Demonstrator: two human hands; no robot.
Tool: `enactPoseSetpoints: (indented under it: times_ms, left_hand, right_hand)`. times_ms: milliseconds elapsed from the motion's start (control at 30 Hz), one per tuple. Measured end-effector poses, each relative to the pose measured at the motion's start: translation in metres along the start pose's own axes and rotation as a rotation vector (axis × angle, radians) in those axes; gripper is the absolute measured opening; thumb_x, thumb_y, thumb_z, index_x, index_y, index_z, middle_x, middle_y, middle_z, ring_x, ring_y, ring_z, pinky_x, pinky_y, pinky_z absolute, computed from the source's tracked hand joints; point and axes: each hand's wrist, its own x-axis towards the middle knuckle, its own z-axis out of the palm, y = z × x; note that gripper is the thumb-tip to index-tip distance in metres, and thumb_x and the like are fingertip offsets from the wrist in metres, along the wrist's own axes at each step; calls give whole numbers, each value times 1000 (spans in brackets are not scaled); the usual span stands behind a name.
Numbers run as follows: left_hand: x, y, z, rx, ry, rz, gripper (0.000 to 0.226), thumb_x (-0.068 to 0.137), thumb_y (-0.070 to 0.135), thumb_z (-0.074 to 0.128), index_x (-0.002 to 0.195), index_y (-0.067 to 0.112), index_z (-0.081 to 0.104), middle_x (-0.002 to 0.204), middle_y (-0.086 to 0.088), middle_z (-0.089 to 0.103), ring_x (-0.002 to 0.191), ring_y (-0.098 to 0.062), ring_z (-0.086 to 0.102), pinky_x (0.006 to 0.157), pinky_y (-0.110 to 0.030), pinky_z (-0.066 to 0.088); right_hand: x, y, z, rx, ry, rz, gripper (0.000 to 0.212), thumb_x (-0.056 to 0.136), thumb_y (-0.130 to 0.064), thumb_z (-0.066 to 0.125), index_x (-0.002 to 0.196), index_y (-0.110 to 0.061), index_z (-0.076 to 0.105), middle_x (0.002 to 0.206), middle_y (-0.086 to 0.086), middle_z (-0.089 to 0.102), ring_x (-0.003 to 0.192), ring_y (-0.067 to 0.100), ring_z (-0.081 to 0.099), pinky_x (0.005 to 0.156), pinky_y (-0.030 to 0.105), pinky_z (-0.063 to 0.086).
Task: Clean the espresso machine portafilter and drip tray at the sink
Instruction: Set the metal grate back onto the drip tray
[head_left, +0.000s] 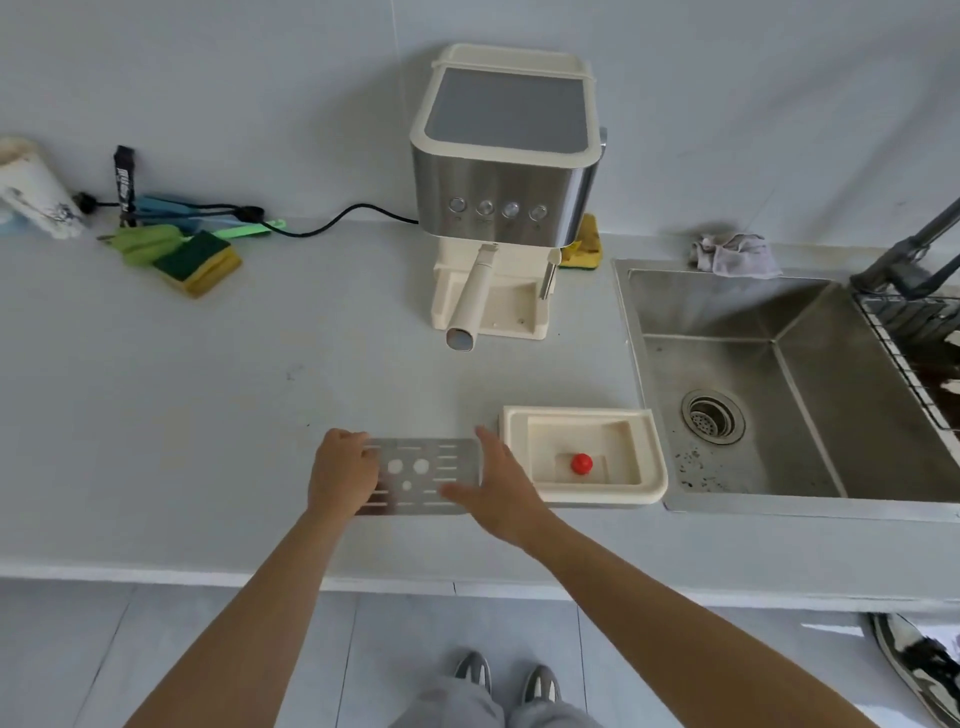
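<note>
A flat metal drip tray grate (434, 457) with slots and round holes lies on the counter near the front edge. My left hand (343, 470) has curled fingers on its left end. My right hand (501, 491) is at its right end, fingers spread and the thumb lying over the grate. Just right of the grate sits the cream drip tray (582, 413) with a red float (581, 463) inside, beside the sink (727, 332). The espresso machine (504, 176) stands at the back. Its cream portafilter handle (472, 296) sticks out toward me.
A green-and-yellow sponge (200, 260), brushes and a power cord lie at the back left. A yellow sponge (587, 244) sits behind the machine. A grey cloth (735, 254) lies at the sink's back rim. Faucet (914, 249) and wire rack (924, 343) are at the right.
</note>
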Motion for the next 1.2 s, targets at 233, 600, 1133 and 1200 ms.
enactPoseSetpoints:
  times_ms: [233, 600, 1133, 1200]
  left_hand:
    - [4, -27, -18, -3, -51, -206, 22, 88, -2, 37, 74, -5, 53, 111, -29, 59, 105, -39, 55, 73, -32, 35]
    - [-1, -16, -15, -19, -95, -241, 29, 92, 6, 38, 113, -6, 54, 119, -24, 57, 111, -38, 54, 79, -32, 39]
    - [11, -16, -21, -254, -95, -362, 20, 89, 2, 45, 69, 1, 46, 74, -13, 50, 85, -30, 50, 71, -33, 39]
    - [14, -21, -22, -301, -90, -366, 11, 87, -1, 48, 90, -8, 55, 97, -25, 59, 96, -36, 56, 78, -40, 45]
  right_hand:
    - [38, -4, 47, 268, -1, 362, 78, 81, -26, 62, 144, -9, 20, 141, 13, 34, 127, 30, 39, 106, 42, 39]
    - [48, -15, 64, 144, 114, 515, 67, 84, -34, 53, 140, -8, 27, 141, 14, 32, 129, 30, 35, 107, 41, 35]
    - [61, -11, 47, 276, 114, 625, 71, 86, -27, 55, 144, -9, 19, 143, 13, 25, 128, 30, 30, 106, 40, 38]
    - [62, -10, 48, 278, 99, 627, 73, 85, -26, 57, 144, -8, 17, 143, 14, 23, 127, 31, 31, 106, 40, 38]
